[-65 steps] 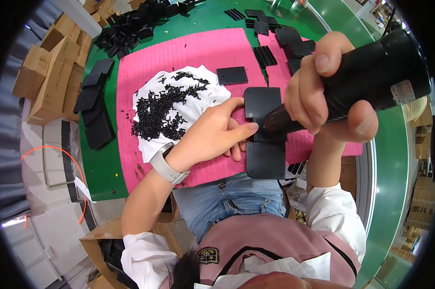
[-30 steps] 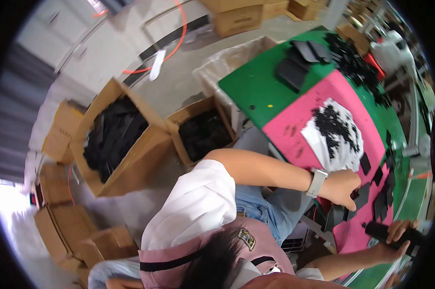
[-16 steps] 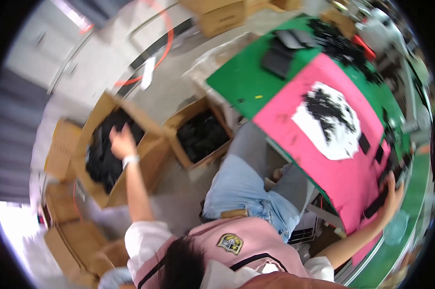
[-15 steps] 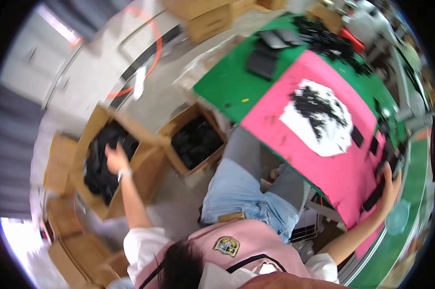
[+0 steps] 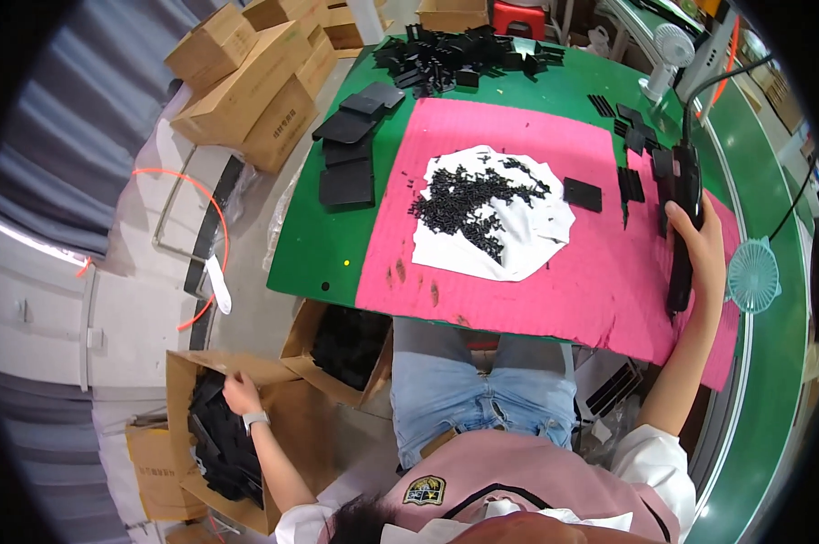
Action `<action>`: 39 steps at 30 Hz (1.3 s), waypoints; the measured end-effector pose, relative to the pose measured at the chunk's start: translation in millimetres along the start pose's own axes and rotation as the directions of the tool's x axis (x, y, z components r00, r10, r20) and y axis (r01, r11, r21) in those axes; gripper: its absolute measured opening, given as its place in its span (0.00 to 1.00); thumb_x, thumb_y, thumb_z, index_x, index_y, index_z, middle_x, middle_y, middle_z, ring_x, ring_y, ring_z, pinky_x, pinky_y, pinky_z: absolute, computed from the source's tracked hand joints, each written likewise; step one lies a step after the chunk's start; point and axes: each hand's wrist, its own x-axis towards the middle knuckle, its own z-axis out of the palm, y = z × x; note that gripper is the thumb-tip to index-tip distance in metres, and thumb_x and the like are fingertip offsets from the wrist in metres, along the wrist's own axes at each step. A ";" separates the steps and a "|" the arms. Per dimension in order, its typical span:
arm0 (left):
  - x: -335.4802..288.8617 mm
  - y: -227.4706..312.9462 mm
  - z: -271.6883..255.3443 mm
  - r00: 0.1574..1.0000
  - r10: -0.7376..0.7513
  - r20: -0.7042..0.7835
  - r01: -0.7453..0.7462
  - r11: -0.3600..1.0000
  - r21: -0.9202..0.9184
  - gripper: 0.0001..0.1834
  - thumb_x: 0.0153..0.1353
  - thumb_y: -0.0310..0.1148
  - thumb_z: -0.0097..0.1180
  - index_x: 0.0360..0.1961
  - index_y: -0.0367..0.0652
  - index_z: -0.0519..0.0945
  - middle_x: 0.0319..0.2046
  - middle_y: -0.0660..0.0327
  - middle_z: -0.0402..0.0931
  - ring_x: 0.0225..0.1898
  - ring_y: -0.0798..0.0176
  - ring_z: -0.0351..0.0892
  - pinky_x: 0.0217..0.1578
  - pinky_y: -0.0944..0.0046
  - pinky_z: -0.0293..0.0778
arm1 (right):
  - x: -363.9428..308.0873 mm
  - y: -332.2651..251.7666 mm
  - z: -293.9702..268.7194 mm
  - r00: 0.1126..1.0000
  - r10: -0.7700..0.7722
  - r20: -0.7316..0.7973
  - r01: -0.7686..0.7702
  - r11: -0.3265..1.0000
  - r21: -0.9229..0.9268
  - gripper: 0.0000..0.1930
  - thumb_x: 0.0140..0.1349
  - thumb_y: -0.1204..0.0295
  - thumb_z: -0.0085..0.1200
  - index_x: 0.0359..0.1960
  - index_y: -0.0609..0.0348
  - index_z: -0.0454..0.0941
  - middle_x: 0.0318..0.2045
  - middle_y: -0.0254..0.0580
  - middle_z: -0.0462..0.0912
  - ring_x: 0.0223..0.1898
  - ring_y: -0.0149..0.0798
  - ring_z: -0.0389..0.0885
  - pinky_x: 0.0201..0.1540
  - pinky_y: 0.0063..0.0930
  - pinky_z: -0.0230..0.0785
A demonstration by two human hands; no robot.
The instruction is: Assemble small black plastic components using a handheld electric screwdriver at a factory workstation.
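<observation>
At the lower left, my left hand (image 5: 241,393) is over the open cardboard box (image 5: 287,426), near its inner side. Its fingers are curled down among black plastic parts (image 5: 224,444); whatever they pinch is too small or hidden to name. On the table's right side my right hand (image 5: 702,243) is wrapped round a black electric screwdriver (image 5: 681,288), which has a cord at its far end. The tool lies lengthwise along the pink mat (image 5: 509,313). Left of it are thin black strips (image 5: 631,185) and a flat black plate (image 5: 583,194).
A white cloth (image 5: 541,240) bears a heap of small black screws (image 5: 459,204). Black panels (image 5: 347,184) and a pile of black parts (image 5: 446,59) lie on the green table (image 5: 305,258). A second box (image 5: 305,349) stands under its near edge. Two small fans (image 5: 754,276) stand at right.
The view has swung round toward the table. My left hand, with fingers spread before, is now curled near the box's side. My right hand stays at the table's right, on the screwdriver.
</observation>
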 end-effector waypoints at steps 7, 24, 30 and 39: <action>8.4 271.3 -158.8 0.759 0.305 -0.576 -0.632 0.557 -0.538 0.07 0.56 0.23 0.53 0.36 0.35 0.77 0.31 0.57 0.77 0.32 0.63 0.75 0.35 0.65 0.70 | 11.4 24.9 -13.4 0.995 0.019 -0.097 -0.030 0.993 -0.115 0.21 0.51 0.63 0.61 0.42 0.65 0.72 0.22 0.35 0.76 0.18 0.27 0.74 0.23 0.21 0.65; -151.8 576.1 -177.6 -0.225 0.954 -0.197 -0.908 -0.279 -0.314 0.19 0.49 0.37 0.61 0.41 0.39 0.74 0.41 0.53 0.76 0.44 0.50 0.75 0.42 0.55 0.71 | -2.5 32.8 -27.1 0.873 -0.064 -0.483 -0.123 0.930 -0.347 0.33 0.49 0.64 0.61 0.55 0.66 0.64 0.27 0.51 0.80 0.25 0.46 0.81 0.32 0.33 0.70; -217.8 645.1 -181.5 0.081 0.996 -0.024 -0.635 0.033 -0.772 0.26 0.56 0.49 0.53 0.35 0.30 0.74 0.24 0.45 0.78 0.26 0.45 0.78 0.28 0.53 0.74 | -3.5 21.9 -26.5 0.917 0.020 -0.398 0.006 0.998 0.064 0.29 0.49 0.70 0.60 0.53 0.69 0.67 0.24 0.39 0.78 0.21 0.28 0.76 0.25 0.21 0.67; -248.6 664.7 -169.5 -0.003 0.999 0.043 -0.370 0.039 -0.928 0.23 0.50 0.47 0.62 0.19 0.32 0.78 0.16 0.51 0.77 0.19 0.57 0.79 0.24 0.60 0.73 | -13.6 16.1 -31.8 0.910 0.014 -0.415 0.112 0.954 0.277 0.23 0.51 0.74 0.60 0.49 0.69 0.70 0.25 0.34 0.77 0.21 0.22 0.73 0.24 0.15 0.64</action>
